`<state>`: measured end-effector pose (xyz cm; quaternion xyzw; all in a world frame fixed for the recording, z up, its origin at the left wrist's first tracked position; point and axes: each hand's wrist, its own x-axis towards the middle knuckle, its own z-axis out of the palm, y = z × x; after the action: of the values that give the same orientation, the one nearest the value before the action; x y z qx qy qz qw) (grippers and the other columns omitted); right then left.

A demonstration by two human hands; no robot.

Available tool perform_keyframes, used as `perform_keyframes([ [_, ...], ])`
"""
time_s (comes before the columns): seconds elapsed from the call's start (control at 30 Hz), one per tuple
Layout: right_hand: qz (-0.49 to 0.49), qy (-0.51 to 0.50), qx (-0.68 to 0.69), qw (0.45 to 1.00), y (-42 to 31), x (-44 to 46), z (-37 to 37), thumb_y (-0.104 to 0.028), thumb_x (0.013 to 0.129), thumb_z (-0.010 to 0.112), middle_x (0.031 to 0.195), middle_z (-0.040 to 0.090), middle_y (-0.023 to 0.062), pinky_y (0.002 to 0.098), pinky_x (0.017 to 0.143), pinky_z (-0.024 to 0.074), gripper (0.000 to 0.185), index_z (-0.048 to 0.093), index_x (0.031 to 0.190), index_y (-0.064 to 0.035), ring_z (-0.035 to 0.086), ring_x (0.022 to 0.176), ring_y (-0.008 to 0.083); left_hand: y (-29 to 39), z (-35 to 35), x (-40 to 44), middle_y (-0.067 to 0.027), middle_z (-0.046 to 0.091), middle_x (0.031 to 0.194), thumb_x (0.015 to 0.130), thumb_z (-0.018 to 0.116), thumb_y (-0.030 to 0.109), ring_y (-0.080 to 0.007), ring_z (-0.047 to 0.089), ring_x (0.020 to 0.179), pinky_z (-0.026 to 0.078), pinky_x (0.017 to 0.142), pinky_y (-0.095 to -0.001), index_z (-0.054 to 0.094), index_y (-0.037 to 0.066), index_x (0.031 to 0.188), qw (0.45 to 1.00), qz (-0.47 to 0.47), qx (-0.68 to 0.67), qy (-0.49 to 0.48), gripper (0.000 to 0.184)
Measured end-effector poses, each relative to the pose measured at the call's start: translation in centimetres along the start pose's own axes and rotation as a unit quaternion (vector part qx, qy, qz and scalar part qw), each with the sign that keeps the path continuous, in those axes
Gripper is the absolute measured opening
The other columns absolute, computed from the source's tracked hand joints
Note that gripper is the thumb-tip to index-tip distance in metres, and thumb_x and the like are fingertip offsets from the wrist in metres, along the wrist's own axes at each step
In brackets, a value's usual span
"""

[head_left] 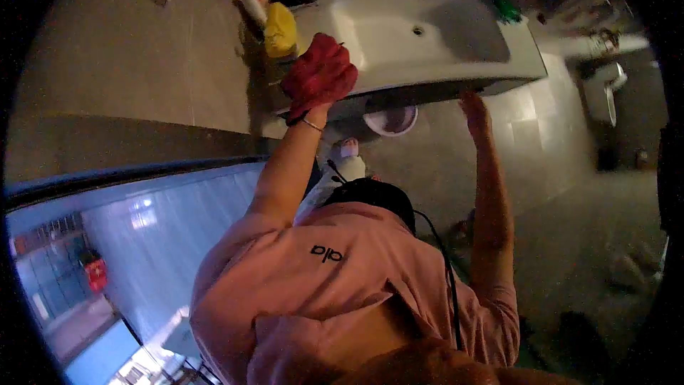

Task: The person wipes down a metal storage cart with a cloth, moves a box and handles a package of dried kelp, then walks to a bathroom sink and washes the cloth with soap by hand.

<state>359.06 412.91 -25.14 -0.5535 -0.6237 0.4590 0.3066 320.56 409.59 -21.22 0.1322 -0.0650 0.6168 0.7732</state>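
Note:
My left hand [320, 75] is covered to the wrist by a red fabric glove or mitt, with a thin bracelet below it. It is at the front left corner of a white sink [442, 70], right beside a yellow pack or bottle [280, 31]. The covered fingers look bunched, but whether they close on anything is hidden. My right hand [476, 110] is bare and reaches to the dark front of the cabinet [427, 93] under the sink's rim. Its fingertips are dim and partly hidden there.
On the floor below the sink stands a pale basin [392, 120]. A white bottle with a red cap [253, 6] is behind the yellow item. Something green [506, 8] lies at the sink's far right. Farther right is a white toilet [611, 89]. A tiled wall borders the left.

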Motion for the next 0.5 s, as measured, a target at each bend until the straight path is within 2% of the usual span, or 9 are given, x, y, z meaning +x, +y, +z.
perform_keyframes([
  [0.03,0.141,0.102,0.29,0.941,-10.5,-0.6,3.1,-0.025,0.09,0.052,0.119,0.053,0.0075,0.0331,0.096,0.0385,0.036,0.051,0.117,-0.0008,0.049,0.111,0.0189,0.1,1.0,-0.2,0.0038,0.04,0.072,0.08,0.045,0.022,-0.0142,0.038,0.065,0.028,0.057,-0.0309,0.045,0.017,0.082,1.0,0.004,-0.002,-0.017,0.006],
  [0.07,-0.08,-0.101,0.305,0.944,-6.3,5.6,4.0,-0.021,0.091,0.051,0.119,0.052,0.008,0.0328,0.097,0.038,0.033,0.05,0.117,0.0009,0.048,0.113,0.0179,0.3,1.9,-0.4,0.004,0.04,0.072,0.081,0.045,0.023,-0.0143,0.038,0.066,0.028,0.057,-0.0311,0.045,0.017,0.082,0.999,0.007,-0.002,-0.039,0.006],
  [0.17,-0.304,-0.196,0.004,0.932,-17.9,10.4,13.3,-0.012,0.091,0.052,0.118,0.054,0.0063,0.0278,0.091,0.0433,0.026,0.054,0.115,-0.0051,0.051,0.109,0.0155,1.3,3.9,0.1,0.0046,0.041,0.073,0.083,0.043,0.024,-0.0148,0.039,0.067,0.028,0.057,-0.0317,0.045,0.017,0.083,0.993,0.013,0.001,-0.119,0.007],
  [0.2,-0.199,-0.245,0.013,0.949,-21.8,11.1,17.1,-0.014,0.092,0.049,0.118,0.055,0.0079,0.0292,0.092,0.0422,0.026,0.054,0.116,-0.0063,0.05,0.11,0.0153,1.7,4.1,0.6,0.0048,0.041,0.074,0.084,0.042,0.025,-0.0149,0.04,0.068,0.028,0.057,-0.0319,0.045,0.017,0.083,0.99,0.014,0.001,-0.143,0.008],
  [0.27,-0.315,-0.308,-0.085,0.894,-26.3,12.6,23.4,-0.019,0.093,0.047,0.12,0.054,0.0098,0.0332,0.094,0.0415,0.026,0.055,0.116,-0.0084,0.052,0.109,0.021,2.1,3.8,0.9,0.0052,0.042,0.074,0.086,0.041,0.026,-0.0152,0.04,0.068,0.029,0.058,-0.0322,0.045,0.017,0.084,0.987,0.028,-0.001,-0.16,0.01],
  [0.33,-0.598,-0.272,-0.219,0.722,-24.3,17.9,33.4,-0.022,0.089,0.053,0.12,0.052,0.0108,0.0348,0.094,0.0415,0.031,0.053,0.118,-0.0117,0.052,0.107,0.0261,2.1,1.7,1.0,0.0038,0.043,0.081,0.086,0.04,0.028,-0.0157,0.041,0.075,0.03,0.063,-0.0335,0.046,0.017,0.088,0.994,0.049,-0.023,-0.096,0.012],
  [0.37,-0.598,-0.276,-0.216,0.721,-24.7,18.5,34.7,-0.022,0.089,0.053,0.12,0.052,0.0108,0.0348,0.094,0.0415,0.031,0.053,0.118,-0.0117,0.052,0.107,0.0261,2.1,-0.7,2.2,0.0025,0.044,0.088,0.087,0.039,0.029,-0.0161,0.041,0.081,0.032,0.068,-0.0347,0.047,0.016,0.093,0.997,0.042,-0.047,-0.043,0.016],
  [0.43,-0.647,-0.276,-0.482,0.522,-27.4,17.7,36.7,-0.02,0.082,0.058,0.117,0.053,0.0081,0.0351,0.09,0.0438,0.037,0.052,0.119,-0.0141,0.051,0.106,0.0275,3.1,-5.1,2.8,-0.0002,0.046,0.101,0.089,0.038,0.033,-0.017,0.042,0.094,0.035,0.079,-0.0372,0.049,0.016,0.102,0.993,0.034,-0.093,0.064,0.025],
  [0.5,-0.616,-0.321,-0.478,0.537,-29.8,14.9,34.5,-0.018,0.081,0.057,0.116,0.053,0.006,0.0361,0.087,0.0447,0.038,0.052,0.118,-0.0155,0.05,0.107,0.0264,2.4,-8.4,1.6,-0.0028,0.049,0.114,0.09,0.036,0.037,-0.018,0.043,0.106,0.038,0.089,-0.0397,0.05,0.015,0.112,0.974,0.021,-0.144,0.171,0.034],
])
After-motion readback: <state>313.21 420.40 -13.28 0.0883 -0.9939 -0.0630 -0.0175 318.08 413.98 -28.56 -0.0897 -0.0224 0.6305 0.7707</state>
